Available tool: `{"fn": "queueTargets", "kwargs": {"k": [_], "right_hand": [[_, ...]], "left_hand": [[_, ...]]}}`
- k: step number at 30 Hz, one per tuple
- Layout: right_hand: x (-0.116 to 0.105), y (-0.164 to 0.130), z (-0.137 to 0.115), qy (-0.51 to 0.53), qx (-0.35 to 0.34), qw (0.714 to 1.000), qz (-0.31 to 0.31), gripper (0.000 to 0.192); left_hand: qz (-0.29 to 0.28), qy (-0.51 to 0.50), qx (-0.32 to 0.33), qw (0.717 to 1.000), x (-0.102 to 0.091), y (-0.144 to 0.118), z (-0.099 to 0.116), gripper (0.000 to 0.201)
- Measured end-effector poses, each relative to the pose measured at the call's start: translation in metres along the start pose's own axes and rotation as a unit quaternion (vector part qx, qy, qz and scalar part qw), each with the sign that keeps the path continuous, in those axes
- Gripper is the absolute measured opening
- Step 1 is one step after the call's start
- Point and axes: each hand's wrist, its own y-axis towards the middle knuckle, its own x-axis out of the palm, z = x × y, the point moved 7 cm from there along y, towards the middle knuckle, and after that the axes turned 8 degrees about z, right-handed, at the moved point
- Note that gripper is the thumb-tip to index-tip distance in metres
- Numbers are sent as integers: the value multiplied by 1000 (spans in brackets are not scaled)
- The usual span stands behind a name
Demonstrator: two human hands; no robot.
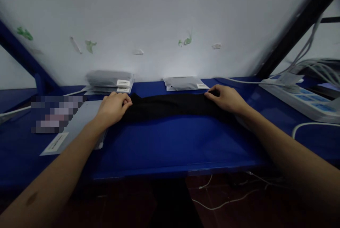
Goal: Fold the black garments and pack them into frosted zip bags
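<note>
A long folded strip of black cloth (170,105) lies across the blue table (170,143); what garment it is, if any, does not show. At its left end my left hand (114,106) is closed, fingers curled on the cloth. My right hand (225,98) pinches the far edge near the right end between thumb and fingers. Beside and partly under my left forearm is a flat grey plastic bag (82,118) with a white label.
Several filled grey bags (110,80) are stacked at the back left, and another packed bag (184,83) lies against the wall. A blurred-out flat item (57,114) is at left. At right stands a large white power strip or device (305,98) with cables.
</note>
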Motion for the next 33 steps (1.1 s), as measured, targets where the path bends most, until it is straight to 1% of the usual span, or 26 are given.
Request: {"fn": "queueTargets", "kwargs": {"k": [6, 12, 17, 20, 26, 29, 33], "right_hand": [[2, 0, 6, 24, 14, 1000, 5, 22], [5, 0, 5, 19, -6, 1000, 5, 23], [5, -1, 7, 5, 4, 1000, 7, 24], [5, -1, 5, 7, 3, 1000, 2, 25], [3, -2, 2, 5, -3, 1000, 3, 25], [2, -3, 1, 3, -2, 1000, 6, 25], [1, -3, 1, 12, 2, 1000, 2, 23]], "left_hand": [[4, -6, -7, 1000, -1, -1, -1, 15], [-3, 3, -19, 1000, -2, -3, 1, 12], [-8, -4, -14, 1000, -3, -5, 5, 13], [-1, -12, -7, 1000, -4, -6, 8, 21], [14, -23, -1, 1000, -6, -8, 13, 48], [3, -22, 15, 1000, -5, -11, 17, 56], [-24, -8, 41, 999, -2, -14, 23, 60]]}}
